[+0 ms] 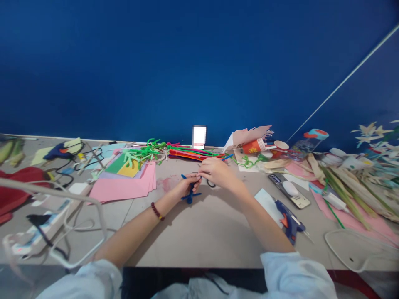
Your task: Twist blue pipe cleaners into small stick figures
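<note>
Above the middle of the table, both hands meet at a blue pipe-cleaner shape (189,198), whose short arms and curled lower end stick out below the fingers. My left hand (187,187) is closed around it. Against the left fingertips presses my right hand (216,171), its fingers pinched together. A blue pipe-cleaner end (227,158) pokes out beyond the right hand; whether it joins the shape is hidden. Partly covered by the right hand, a dark loop (211,184) like a scissors handle shows on the table.
Behind the hands lies a bundle of coloured pipe cleaners (199,155) before a propped phone (199,137). Pink paper sheets (124,189) and a white power strip (46,226) are at left. At right lie a blue glue gun (289,222), another phone (288,191) and a paper cup (253,146).
</note>
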Available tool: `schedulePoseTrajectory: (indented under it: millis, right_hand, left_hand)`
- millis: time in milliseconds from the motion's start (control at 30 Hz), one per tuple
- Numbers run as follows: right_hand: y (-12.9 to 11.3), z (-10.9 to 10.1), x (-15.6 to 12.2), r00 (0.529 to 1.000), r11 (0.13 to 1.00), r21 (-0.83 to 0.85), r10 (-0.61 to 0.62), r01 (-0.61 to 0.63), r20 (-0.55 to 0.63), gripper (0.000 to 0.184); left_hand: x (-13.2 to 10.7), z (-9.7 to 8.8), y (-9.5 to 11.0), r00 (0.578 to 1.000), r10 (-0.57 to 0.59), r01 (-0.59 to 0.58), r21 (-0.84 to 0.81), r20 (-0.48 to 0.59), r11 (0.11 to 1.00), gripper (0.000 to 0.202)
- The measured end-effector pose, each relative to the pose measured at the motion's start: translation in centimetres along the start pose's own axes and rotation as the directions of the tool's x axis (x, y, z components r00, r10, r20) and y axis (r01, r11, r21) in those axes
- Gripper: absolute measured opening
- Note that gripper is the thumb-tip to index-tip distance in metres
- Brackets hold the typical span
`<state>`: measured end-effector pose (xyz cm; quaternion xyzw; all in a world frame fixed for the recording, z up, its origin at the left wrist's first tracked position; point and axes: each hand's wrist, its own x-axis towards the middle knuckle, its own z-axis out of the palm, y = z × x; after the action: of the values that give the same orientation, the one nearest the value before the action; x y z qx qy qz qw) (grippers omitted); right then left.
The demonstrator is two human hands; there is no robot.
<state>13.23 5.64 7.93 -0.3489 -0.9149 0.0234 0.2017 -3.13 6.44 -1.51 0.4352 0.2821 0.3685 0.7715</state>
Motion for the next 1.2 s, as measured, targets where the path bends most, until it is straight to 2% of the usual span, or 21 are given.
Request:
schedulePoseTrajectory:
  millis: [200,300,467,600,700,767,900,1200]
  right_hand:
    - [-0.5,-0.4,-0.4,0.994,0.99,0.097,0.104,-0.107,0.04,0.014]
    - [-0.4,-0.7,-0.5,0.982,0.979,0.092,0.178,-0.183,0.058,0.014]
    - [1.0,0.0,-0.4,0.971,0.964,0.129,0.225,-0.235,0.081,0.014]
    - [2.3,0.6,-0.5,0.972,0.96,0.162,0.218,-0.23,0.092,0.014]
    - [2.5,0.5,-0.5,0.971,0.963,0.141,0.218,-0.23,0.097,0.015]
    - [2.3,0.2,-0.5,0.976,0.972,0.111,0.199,-0.208,0.086,0.015]
    - [1.4,-0.2,-0.2,0.989,0.989,0.043,0.136,-0.139,0.055,0.015]
    - [0.3,-0.1,-0.2,0.989,0.99,-0.028,0.141,-0.14,0.049,0.018]
  left_hand:
    - [-0.4,0.0,1.0,0.998,0.018,-0.031,-0.204,-0.063,0.978,0.014]
    - [-0.6,0.2,1.4,0.998,0.026,-0.043,-0.282,-0.063,0.958,0.015]
    - [-0.9,0.3,1.5,0.998,-0.006,0.023,-0.285,0.059,0.958,0.019]
    - [-1.0,0.2,1.3,0.975,-0.028,0.072,-0.194,0.219,0.978,0.017]
    - [-0.7,0.0,0.6,0.961,-0.077,0.112,-0.117,0.265,0.987,0.014]
    - [-0.4,-0.2,0.1,0.962,-0.123,0.146,-0.079,0.243,0.986,0.013]
    - [0.0,-0.3,-0.5,0.982,-0.158,0.165,-0.06,0.105,0.985,0.011]
    - [-0.1,0.0,0.3,0.994,-0.015,-0.009,-0.215,-0.111,0.977,0.013]
